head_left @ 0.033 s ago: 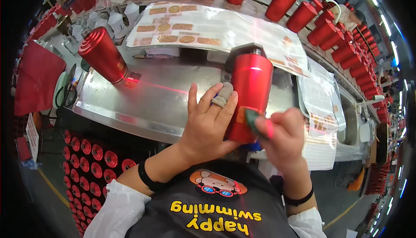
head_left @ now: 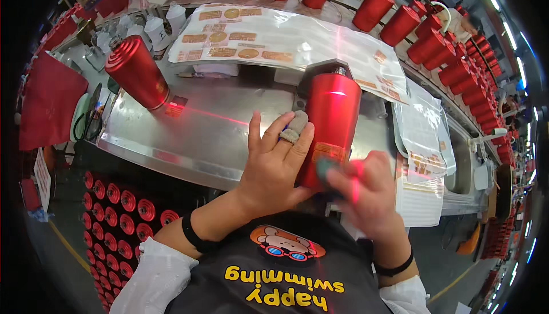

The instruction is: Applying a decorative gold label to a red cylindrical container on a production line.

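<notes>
A red metallic bottle [head_left: 333, 117] lies in a dark angular holder [head_left: 320, 69] in front of me, its neck pointing away. Near its base is a gold-printed label [head_left: 328, 153]. My left hand [head_left: 269, 165] rests along the bottle's left side with fingers spread, the thumb by the base. One of its fingers wears a grey fabric cover [head_left: 294, 126]. My right hand [head_left: 366, 191], smeared by motion, is closed on a small dark green flat scraper [head_left: 326, 170], which is at the bottle just below the label. The scraper's exact shape is blurred.
Another red bottle [head_left: 136, 73] stands on the metal worktop [head_left: 200, 134] at left, beside a small label [head_left: 176, 107]. Label sheets [head_left: 240, 40] lie behind the holder, with more sheets [head_left: 423, 134] at right. Several red bottles [head_left: 374, 8] line the back; more [head_left: 127, 222] stand below left.
My right hand has moved slightly downward, and the green scraper has shifted from the label to just below it. My left hand and the bottle have stayed put.
</notes>
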Demonstrator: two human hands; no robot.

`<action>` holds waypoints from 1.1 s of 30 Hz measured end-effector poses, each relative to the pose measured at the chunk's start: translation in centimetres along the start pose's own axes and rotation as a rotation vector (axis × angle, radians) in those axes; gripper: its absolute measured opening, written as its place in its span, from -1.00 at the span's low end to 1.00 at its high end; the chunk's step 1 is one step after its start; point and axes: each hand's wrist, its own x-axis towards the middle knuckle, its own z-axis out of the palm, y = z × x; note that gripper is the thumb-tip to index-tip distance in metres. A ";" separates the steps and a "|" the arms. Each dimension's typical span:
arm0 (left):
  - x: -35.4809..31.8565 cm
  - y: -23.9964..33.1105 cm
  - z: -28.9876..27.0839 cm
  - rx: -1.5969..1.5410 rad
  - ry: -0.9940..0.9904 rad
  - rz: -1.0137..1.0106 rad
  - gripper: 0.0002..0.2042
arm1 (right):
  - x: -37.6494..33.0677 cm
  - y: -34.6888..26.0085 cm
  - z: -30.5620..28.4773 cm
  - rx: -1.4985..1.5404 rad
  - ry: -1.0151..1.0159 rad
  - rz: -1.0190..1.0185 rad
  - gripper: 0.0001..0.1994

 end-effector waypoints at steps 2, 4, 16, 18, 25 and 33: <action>-0.1 -0.1 0.1 0.001 0.000 -0.007 -0.10 | 0.5 -1.2 -0.6 0.333 -0.175 -0.016 -0.66; 0.0 0.1 0.4 -0.020 0.024 -0.022 -0.08 | 0.0 -0.4 -0.2 0.169 0.004 0.220 -0.66; -1.2 -0.8 1.6 -0.223 0.023 -0.053 0.02 | -1.9 -1.0 1.3 0.729 0.314 0.813 -0.81; -1.2 -0.6 1.9 -0.291 0.072 -0.081 -0.01 | -3.0 -0.5 2.6 0.780 0.366 0.867 -0.81; -0.3 1.3 0.8 0.047 0.093 0.131 -0.30 | -3.7 0.2 4.1 0.840 0.404 0.943 -0.80; -2.0 0.1 1.8 -0.161 0.122 0.018 -0.14 | -3.9 -0.2 4.5 0.867 0.436 0.930 -0.82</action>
